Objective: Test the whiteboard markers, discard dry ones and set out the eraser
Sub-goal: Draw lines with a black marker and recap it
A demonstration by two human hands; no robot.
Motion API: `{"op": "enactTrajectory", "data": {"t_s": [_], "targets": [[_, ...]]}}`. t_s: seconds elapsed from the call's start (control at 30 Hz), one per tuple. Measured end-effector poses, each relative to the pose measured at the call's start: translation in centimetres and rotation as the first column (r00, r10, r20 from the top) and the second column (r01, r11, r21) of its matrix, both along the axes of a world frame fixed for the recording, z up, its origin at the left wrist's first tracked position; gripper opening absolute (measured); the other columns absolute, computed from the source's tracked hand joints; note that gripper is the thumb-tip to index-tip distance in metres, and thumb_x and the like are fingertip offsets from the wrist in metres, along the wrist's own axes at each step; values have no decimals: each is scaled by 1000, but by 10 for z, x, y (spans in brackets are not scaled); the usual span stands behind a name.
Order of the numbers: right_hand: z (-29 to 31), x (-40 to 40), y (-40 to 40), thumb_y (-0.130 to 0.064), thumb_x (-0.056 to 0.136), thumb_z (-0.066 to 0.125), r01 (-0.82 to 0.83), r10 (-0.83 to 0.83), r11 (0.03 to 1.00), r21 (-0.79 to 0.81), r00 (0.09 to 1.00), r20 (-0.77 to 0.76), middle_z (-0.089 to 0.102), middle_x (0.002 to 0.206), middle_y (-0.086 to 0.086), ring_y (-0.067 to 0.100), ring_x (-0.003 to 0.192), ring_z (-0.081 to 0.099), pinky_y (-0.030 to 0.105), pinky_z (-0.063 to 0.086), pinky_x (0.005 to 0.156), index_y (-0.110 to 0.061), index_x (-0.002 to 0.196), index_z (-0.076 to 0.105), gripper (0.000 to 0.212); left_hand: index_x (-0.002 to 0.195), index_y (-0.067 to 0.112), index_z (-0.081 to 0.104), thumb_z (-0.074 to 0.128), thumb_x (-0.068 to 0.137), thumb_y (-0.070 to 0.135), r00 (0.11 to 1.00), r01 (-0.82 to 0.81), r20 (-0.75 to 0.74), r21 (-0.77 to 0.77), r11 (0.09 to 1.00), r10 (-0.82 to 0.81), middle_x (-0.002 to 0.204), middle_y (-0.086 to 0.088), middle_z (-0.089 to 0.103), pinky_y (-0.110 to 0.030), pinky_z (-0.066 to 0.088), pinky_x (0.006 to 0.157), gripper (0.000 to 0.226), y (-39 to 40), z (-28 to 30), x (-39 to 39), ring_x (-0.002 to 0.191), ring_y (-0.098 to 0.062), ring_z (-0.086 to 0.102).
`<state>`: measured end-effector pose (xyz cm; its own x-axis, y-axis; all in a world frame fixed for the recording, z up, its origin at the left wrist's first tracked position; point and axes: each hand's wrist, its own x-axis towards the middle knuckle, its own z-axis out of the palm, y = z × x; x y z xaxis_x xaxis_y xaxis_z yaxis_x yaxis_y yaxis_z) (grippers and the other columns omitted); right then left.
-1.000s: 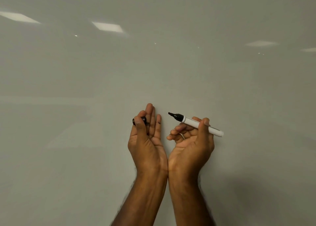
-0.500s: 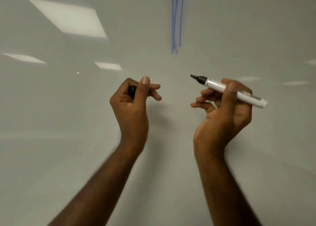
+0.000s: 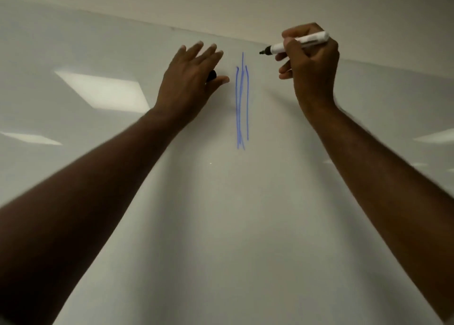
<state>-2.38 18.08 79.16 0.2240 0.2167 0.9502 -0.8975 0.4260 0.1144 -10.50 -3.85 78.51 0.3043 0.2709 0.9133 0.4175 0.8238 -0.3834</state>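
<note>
Since half a second ago both your arms have risen and spread: the hands now sit near the top edge of the glossy white whiteboard (image 3: 221, 226), where earlier they were lower, below the marks. The view has tilted up too; the beige wall strip (image 3: 245, 2) above the board now shows.

Your right hand (image 3: 310, 64) is closed around the white-barrelled marker with the black uncapped tip (image 3: 298, 43), thumb and fingers clamped on the barrel as before. Its long axis runs near horizontal, slightly tilted: tip pointing left and a little down, rear end up to the right. The tip lies just right of the top of the thin vertical blue pen strokes (image 3: 242, 103). Whether it touches the board, you cannot tell.

Your left hand (image 3: 190, 78), previously curled, now has its fingers extended and slightly fanned toward the board, left of the blue strokes. The small black marker cap (image 3: 211, 75) shows between thumb and palm, pinned there by the thumb.

The board reflects rectangular ceiling light panels (image 3: 103, 91).
</note>
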Motion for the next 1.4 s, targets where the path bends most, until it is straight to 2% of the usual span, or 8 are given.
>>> {"op": "enactTrajectory", "data": {"t_s": [0.17, 0.27, 0.4, 0.63, 0.93, 1.17, 1.3, 1.4], "targets": [[45, -2, -5, -26, 84, 61, 255, -260, 964, 75, 963, 69, 76, 76, -1, 17, 64, 73, 43, 61, 56, -14, 84, 72, 16, 151, 7, 38, 49, 102, 44, 989, -125, 85, 19, 992, 123, 158, -13, 38, -50, 20, 121, 62, 6, 38, 3, 150, -33, 25], [57, -6, -6, -26, 80, 63, 295, -309, 949, 108, 939, 148, 76, 72, -2, 16, 61, 73, 41, 62, 60, -20, 78, 72, 11, 152, 6, 36, 48, 102, 44, 975, -168, 148, 3, 986, 165, 160, -13, 35, -51, 17, 122, 64, 14, 45, -1, 151, -32, 22], [67, -15, -1, -28, 77, 63, 335, -359, 931, 144, 909, 212, 77, 75, -2, 13, 64, 74, 40, 63, 63, -11, 87, 74, 23, 152, 11, 36, 47, 103, 42, 972, -138, 194, 4, 990, 134, 162, -10, 31, -49, 14, 123, 59, 19, 44, -15, 151, -29, 23], [56, -20, 8, -20, 75, 69, 260, -291, 952, 162, 931, 218, 76, 74, 9, 20, 61, 74, 42, 63, 60, 0, 84, 74, 22, 152, 15, 40, 46, 103, 43, 984, -53, 174, 38, 998, 45, 162, -6, 31, -45, 10, 125, 56, 16, 42, -24, 152, -25, 22], [-30, -32, 29, -16, 78, 69, 233, -264, 941, 244, 959, 105, 71, 66, 11, 30, 58, 69, 53, 57, 53, -2, 76, 71, 15, 152, 15, 39, 46, 104, 42, 985, -46, 167, 42, 998, 38, 162, -6, 31, -46, 10, 125, 55, 17, 41, -25, 152, -25, 22], [-62, -26, 41, -10, 81, 66, 237, -290, 913, 331, 950, 120, 72, 67, 8, 28, 60, 69, 52, 56, 55, -6, 74, 73, 10, 152, 14, 39, 44, 105, 42, 985, -45, 166, 39, 998, 38, 162, -7, 31, -46, 10, 125, 55, 16, 39, -23, 152, -25, 22], [-38, -18, 43, -15, 91, 67, 185, -213, 957, 223, 970, 112, 77, 81, 8, 24, 66, 74, 40, 61, 58, -7, 93, 75, 11, 152, 14, 38, 44, 105, 41, 985, -41, 167, 36, 999, 34, 163, -6, 30, -45, 9, 126, 55, 17, 39, -23, 153, -25, 21], [-9, -15, 42, -20, 91, 68, 127, -145, 986, 104, 972, 186, 78, 87, 6, 26, 69, 75, 37, 61, 59, -9, 101, 75, 16, 153, 15, 38, 43, 105, 42, 984, -47, 172, 34, 998, 40, 163, -6, 29, -45, 9, 126, 55, 16, 39, -24, 153, -24, 21]]}}
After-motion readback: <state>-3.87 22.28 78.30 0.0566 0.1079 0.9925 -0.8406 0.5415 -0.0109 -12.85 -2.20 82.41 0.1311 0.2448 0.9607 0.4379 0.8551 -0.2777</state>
